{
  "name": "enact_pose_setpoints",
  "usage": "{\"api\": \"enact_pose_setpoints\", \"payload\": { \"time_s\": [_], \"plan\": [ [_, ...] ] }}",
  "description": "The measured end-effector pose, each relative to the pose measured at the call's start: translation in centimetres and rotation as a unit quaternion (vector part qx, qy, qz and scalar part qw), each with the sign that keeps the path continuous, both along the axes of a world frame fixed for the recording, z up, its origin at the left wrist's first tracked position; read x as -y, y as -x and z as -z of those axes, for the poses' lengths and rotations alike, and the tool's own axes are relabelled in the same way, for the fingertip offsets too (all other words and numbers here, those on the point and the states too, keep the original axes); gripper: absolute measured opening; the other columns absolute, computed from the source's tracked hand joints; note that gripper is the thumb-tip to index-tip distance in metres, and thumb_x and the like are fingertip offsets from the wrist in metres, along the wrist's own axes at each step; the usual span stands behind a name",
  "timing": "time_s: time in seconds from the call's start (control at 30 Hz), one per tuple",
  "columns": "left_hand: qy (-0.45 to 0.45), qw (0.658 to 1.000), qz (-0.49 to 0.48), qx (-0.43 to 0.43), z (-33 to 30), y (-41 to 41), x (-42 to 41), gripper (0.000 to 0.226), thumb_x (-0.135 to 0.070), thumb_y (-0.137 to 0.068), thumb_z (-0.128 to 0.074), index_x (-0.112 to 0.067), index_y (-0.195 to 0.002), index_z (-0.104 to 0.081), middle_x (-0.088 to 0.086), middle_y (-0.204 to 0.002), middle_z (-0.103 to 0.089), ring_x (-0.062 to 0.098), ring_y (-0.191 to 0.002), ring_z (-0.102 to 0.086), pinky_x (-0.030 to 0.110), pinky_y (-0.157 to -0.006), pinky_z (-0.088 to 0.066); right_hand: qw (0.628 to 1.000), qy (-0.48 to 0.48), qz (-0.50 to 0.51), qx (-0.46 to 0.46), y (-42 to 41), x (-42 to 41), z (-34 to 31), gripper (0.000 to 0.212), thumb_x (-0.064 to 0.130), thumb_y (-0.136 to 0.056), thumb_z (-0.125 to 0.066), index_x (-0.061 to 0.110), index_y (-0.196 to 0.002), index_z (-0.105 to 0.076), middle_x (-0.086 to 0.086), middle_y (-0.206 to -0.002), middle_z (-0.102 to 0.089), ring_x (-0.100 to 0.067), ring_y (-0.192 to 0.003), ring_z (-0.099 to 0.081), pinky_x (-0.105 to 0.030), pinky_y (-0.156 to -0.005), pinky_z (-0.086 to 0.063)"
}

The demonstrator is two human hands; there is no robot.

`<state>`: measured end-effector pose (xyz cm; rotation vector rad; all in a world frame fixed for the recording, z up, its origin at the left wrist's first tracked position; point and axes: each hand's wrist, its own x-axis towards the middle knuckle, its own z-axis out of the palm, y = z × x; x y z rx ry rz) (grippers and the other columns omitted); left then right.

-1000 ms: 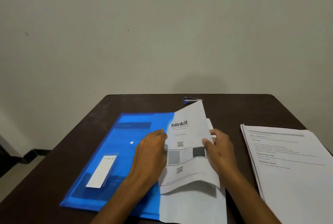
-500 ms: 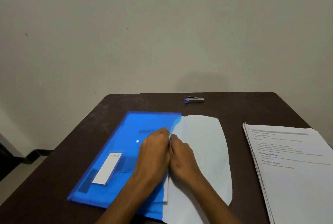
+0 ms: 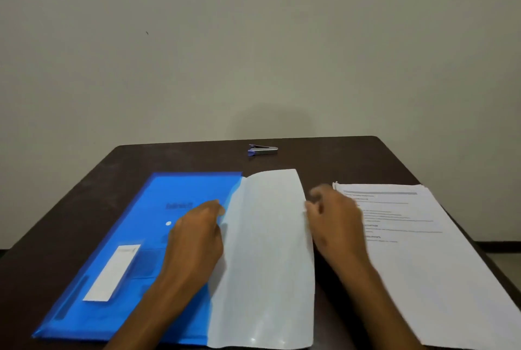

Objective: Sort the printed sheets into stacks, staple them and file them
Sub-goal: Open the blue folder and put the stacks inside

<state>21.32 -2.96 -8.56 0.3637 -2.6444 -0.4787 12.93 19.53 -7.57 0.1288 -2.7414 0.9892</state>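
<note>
While left hand (image 3: 194, 239) still rests on folder (image 3: 158, 208), right hand (image 3: 335, 222) left flap, blurred, grip unclear.

Looks like a plain office or home desk: dark wooden table (image 3: 352, 158) against a bare off-white wall (image 3: 253, 39), stapler (image 3: 262, 150), blue plastic folder (image 3: 135, 237), printed sheets (image 3: 428, 251).

Bare table (image 3: 324, 160) along far edge save stapler (image 3: 263, 150); narrow dark strip between folder (image 3: 158, 208) flap (image 3: 270, 251) and paper stack (image 3: 423, 251), taken up by right hand (image 3: 335, 220).
</note>
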Motion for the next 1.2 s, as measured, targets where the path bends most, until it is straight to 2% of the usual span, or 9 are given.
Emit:
{"api": "enact_pose_setpoints", "payload": {
  "time_s": [0.1,0.17,0.27,0.37,0.5,0.67,0.83,1.07,1.2],
  "plan": [
    [0.008,1.000,0.004,0.018,0.6,-0.1,-0.3,0.041,0.007,-0.086,-0.060,-0.020,-0.113,-0.077,0.001,-0.129,-0.073,0.033,-0.116,-0.069,0.046,-0.089,-0.055,0.990,-0.040,0.130,-0.028,0.6,-9.2,0.6,0.034,0.022,-0.092,-0.076,0.009,-0.122,-0.067,-0.017,-0.114,-0.068,-0.038,-0.109,-0.061,-0.044,-0.084,-0.051],
    [0.016,0.999,0.012,0.028,0.8,-0.2,-0.5,0.049,0.009,-0.085,-0.059,-0.024,-0.117,-0.078,0.001,-0.143,-0.066,0.034,-0.127,-0.064,0.049,-0.094,-0.054,0.973,-0.096,0.207,0.014,0.1,-14.3,1.0,0.050,0.028,-0.085,-0.085,0.002,-0.122,-0.065,-0.027,-0.113,-0.063,-0.047,-0.110,-0.055,-0.049,-0.081,-0.049],
    [0.050,0.997,0.028,0.048,1.2,-0.1,-0.6,0.058,0.012,-0.079,-0.058,-0.027,-0.118,-0.078,0.005,-0.149,-0.061,0.037,-0.128,-0.062,0.050,-0.090,-0.053,0.950,-0.163,0.260,0.063,-1.1,-18.7,2.1,0.070,0.048,-0.075,-0.089,0.000,-0.119,-0.064,-0.031,-0.107,-0.062,-0.050,-0.103,-0.056,-0.051,-0.081,-0.050],
    [0.071,0.995,0.030,0.067,1.9,0.2,-0.4,0.064,0.014,-0.079,-0.058,-0.028,-0.123,-0.077,0.008,-0.153,-0.056,0.037,-0.130,-0.061,0.052,-0.091,-0.053,0.950,-0.156,0.261,0.071,-2.0,-19.1,2.9,0.078,0.059,-0.076,-0.083,0.006,-0.129,-0.061,-0.027,-0.113,-0.063,-0.047,-0.106,-0.058,-0.054,-0.088,-0.053],
    [0.105,0.990,0.039,0.081,2.0,0.6,-0.4,0.071,0.014,-0.080,-0.060,-0.034,-0.132,-0.072,0.007,-0.162,-0.044,0.032,-0.143,-0.050,0.052,-0.095,-0.050,0.960,-0.102,0.254,0.059,-2.2,-18.6,3.0,0.066,0.057,-0.080,-0.080,0.010,-0.121,-0.060,-0.019,-0.109,-0.063,-0.042,-0.103,-0.057,-0.053,-0.088,-0.053],
    [0.100,0.986,0.054,0.120,1.4,0.9,-0.8,0.076,0.007,-0.090,-0.050,-0.043,-0.148,-0.055,-0.002,-0.175,-0.014,0.021,-0.158,-0.022,0.045,-0.108,-0.037,0.971,-0.003,0.234,0.057,-1.8,-18.7,2.3,0.034,0.031,-0.091,-0.078,0.010,-0.108,-0.058,-0.012,-0.095,-0.066,-0.034,-0.084,-0.059,-0.039,-0.069,-0.047],
    [0.096,0.985,0.050,0.137,1.1,0.9,-0.9,0.078,0.007,-0.091,-0.048,-0.044,-0.151,-0.051,-0.003,-0.175,-0.008,0.021,-0.159,-0.018,0.045,-0.112,-0.035,0.970,-0.003,0.241,0.016,-1.4,-19.1,2.1,0.014,0.016,-0.095,-0.073,0.009,-0.094,-0.060,-0.011,-0.085,-0.065,-0.033,-0.073,-0.057,-0.037,-0.067,-0.043],
    [0.086,0.986,0.050,0.132,1.2,1.0,-0.7,0.075,0.004,-0.094,-0.048,-0.044,-0.151,-0.050,-0.004,-0.175,-0.006,0.020,-0.160,-0.016,0.049,-0.118,-0.032,0.972,0.036,0.225,-0.052,-2.0,-19.9,0.9,0.011,0.014,-0.099,-0.064,0.008,-0.091,-0.058,-0.016,-0.081,-0.065,-0.033,-0.070,-0.056,-0.038,-0.063,-0.039],
    [0.065,0.989,0.039,0.123,1.3,1.1,-0.4,0.069,0.003,-0.095,-0.051,-0.041,-0.147,-0.055,-0.006,-0.175,-0.012,0.020,-0.158,-0.021,0.047,-0.120,-0.034,0.972,0.093,0.206,-0.064,-1.9,-20.4,-0.5,0.011,0.023,-0.101,-0.062,0.015,-0.094,-0.058,-0.011,-0.082,-0.070,-0.036,-0.075,-0.064,-0.045,-0.069,-0.054]
  ]
}}
